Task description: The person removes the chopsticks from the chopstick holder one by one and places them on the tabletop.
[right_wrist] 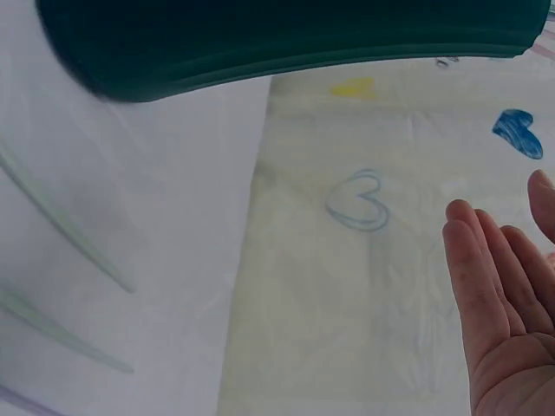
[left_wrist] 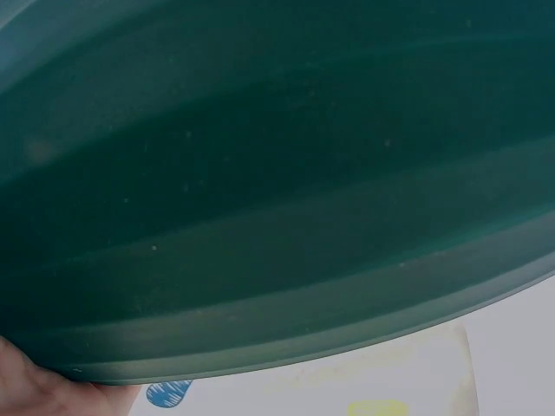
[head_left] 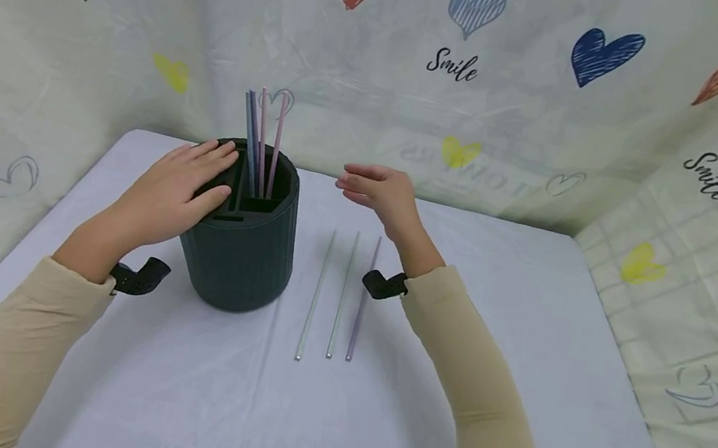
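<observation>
A dark green ribbed holder (head_left: pixel 237 259) with compartments stands upright on the table's left half. Several thin blue and pink straw-like sticks (head_left: pixel 278 138) stand in one compartment. My left hand (head_left: pixel 181 185) rests on the holder's top left rim, fingers extended and thumb apart. The left wrist view is mostly the holder's side (left_wrist: pixel 277 191), with part of the hand at the lower left. Right of the holder, my right hand (head_left: pixel 379 191) hovers with straight fingers and holds nothing. Two pale green sticks (head_left: pixel 315 296) and one purple stick (head_left: pixel 361 312) lie side by side nearer me.
A white cloth covers the table (head_left: pixel 507 362). Behind and beside it hangs a pale sheet (head_left: pixel 374 58) printed with hearts and words. Dark wrist cameras (head_left: pixel 384 285) sit on both wrists.
</observation>
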Demonstrator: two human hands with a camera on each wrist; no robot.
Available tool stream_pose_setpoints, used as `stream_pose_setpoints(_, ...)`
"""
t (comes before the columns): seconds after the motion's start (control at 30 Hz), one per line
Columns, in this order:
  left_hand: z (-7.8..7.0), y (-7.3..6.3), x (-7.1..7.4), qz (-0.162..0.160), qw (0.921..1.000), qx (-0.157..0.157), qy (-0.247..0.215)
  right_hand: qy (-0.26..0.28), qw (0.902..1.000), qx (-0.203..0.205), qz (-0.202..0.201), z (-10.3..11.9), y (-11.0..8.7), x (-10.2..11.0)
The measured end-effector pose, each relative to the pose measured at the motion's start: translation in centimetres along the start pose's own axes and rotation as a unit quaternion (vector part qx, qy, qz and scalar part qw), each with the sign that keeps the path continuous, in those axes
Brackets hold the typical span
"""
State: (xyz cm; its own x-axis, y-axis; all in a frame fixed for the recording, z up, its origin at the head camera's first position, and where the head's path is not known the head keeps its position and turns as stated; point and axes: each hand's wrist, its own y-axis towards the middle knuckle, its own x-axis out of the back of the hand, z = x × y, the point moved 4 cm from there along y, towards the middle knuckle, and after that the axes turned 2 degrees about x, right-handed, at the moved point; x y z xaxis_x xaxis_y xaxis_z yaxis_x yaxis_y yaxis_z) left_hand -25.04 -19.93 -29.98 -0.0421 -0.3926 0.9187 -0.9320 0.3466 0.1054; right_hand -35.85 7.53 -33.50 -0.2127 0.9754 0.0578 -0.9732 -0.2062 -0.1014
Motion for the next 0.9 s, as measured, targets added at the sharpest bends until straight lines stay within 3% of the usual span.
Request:
stream_pose_setpoints(0.37,0.0,0.1,0.1,0.003,1.0,-0.001,0.001,0.002,0.9939,0.091,0.062,4.2,0.3,-4.3)
stream_pose_setpoints(0.9,-0.1,0.0,0.0,0.001,1.0,-0.001,0.0,-0.022,0.9876,0.121,0.098,5.7,0.7,-7.7)
